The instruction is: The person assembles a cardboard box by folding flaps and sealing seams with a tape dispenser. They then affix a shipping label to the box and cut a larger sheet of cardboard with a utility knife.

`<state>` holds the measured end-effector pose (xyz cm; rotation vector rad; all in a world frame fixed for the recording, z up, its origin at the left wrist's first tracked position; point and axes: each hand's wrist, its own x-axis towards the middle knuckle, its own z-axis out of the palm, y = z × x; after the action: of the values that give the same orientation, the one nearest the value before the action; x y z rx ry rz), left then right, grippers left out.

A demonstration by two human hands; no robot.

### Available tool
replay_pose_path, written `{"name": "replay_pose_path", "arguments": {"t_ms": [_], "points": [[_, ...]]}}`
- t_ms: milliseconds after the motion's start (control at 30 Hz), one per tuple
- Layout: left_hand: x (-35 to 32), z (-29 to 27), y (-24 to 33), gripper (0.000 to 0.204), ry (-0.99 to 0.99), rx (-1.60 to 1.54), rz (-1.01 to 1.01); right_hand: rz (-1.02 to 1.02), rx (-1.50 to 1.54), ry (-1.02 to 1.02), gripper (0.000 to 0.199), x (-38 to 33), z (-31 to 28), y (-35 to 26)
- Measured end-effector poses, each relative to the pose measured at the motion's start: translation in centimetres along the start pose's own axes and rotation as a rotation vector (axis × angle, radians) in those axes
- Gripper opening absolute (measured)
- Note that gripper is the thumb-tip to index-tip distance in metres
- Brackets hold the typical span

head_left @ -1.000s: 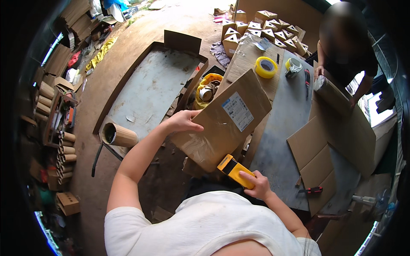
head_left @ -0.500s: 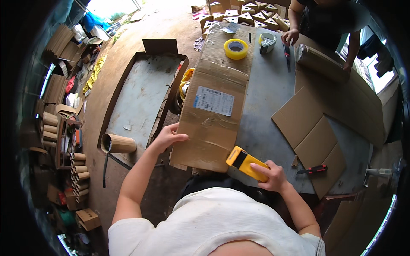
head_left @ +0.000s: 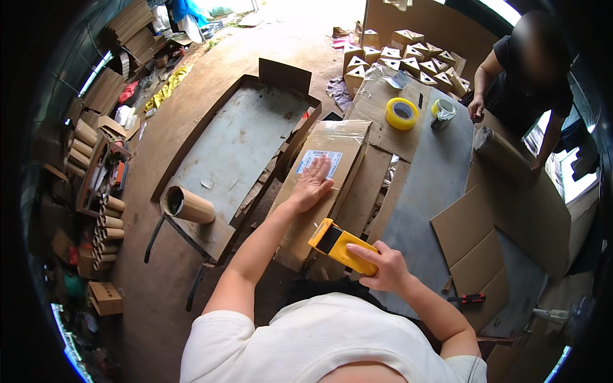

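Observation:
A closed cardboard box [head_left: 348, 137] lies turned at the table's left edge, a white printed label [head_left: 308, 157] on its top. Across that label my left hand [head_left: 311, 187] rests flat, fingers stretched out. My right hand [head_left: 387, 269] is wrapped round a yellow box-shaped hand tool [head_left: 338, 249] with a black band; what kind of tool it is I cannot make out. The tool's front end is beside the box's near right side, and I cannot tell whether they touch.
A yellow tape roll [head_left: 393, 120] sits on flat cardboard, with a grey tape roll [head_left: 445, 115] beside it. A red-and-black cutter [head_left: 471, 298] lies by folded cardboard [head_left: 466, 223]. Another person [head_left: 530, 89] stands far right. A cardboard tube [head_left: 193, 208] is at left.
My left hand has gone from the box's left edge onto its label. The box has turned and come away from the flat cardboard. The yellow tool stays in my right hand.

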<state>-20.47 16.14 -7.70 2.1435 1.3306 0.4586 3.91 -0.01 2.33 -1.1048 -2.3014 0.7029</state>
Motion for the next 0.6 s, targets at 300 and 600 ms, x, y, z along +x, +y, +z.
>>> {"name": "replay_pose_path", "arguments": {"t_ms": [300,600], "points": [[-6.2,-5.9,1.9,0.087,-0.061,-1.189,0.058,0.009,-0.039,-0.028,0.072,1.8,0.2,-0.7],[-14.1,-2.0,1.5,0.08,0.271,-0.164,-0.199,-0.033,-0.032,-0.067,0.074,7.4,3.5,-1.7]]}}
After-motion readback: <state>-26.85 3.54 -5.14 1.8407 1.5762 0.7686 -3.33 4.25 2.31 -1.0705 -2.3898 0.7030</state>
